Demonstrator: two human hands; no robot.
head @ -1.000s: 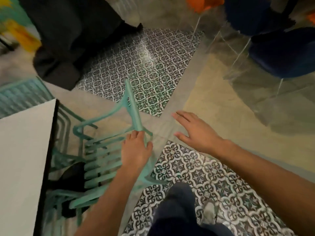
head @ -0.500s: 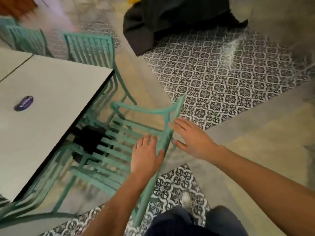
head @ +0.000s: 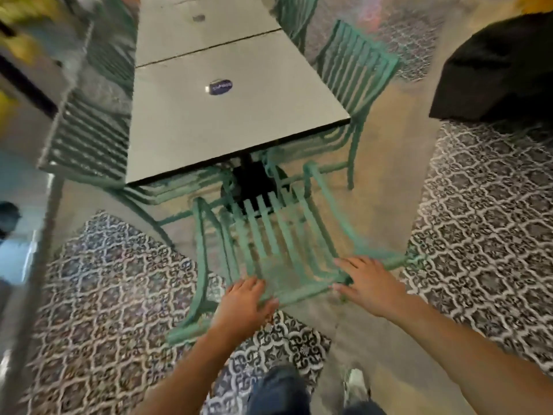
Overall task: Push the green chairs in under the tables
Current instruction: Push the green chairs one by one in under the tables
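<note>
A green slatted chair point(head: 278, 241) stands at the near end of a grey table point(head: 185, 127), its seat front just short of the table's edge and black pedestal. My left hand point(head: 244, 304) grips the left part of the chair's top back rail, fingers over it and thumb under. My right hand point(head: 368, 283) holds the right part of the same rail, fingers laid over it, thumb on the near side. Another green chair point(head: 356, 70) sits tucked in at the table's right side, and one point(head: 89, 136) at its left side. The frame is motion-blurred.
A second grey table point(head: 203, 22) joins the first at the far end, with a green chair point(head: 294, 13) beside it. A blue oval sticker point(head: 220, 86) lies on the near table. A black draped object point(head: 493, 73) stands at the right. Patterned tiles flank the chair.
The view has swung round to face the table's end. My right hand, which hovered beside the rail, is now on it. The chair has turned square to the table.
</note>
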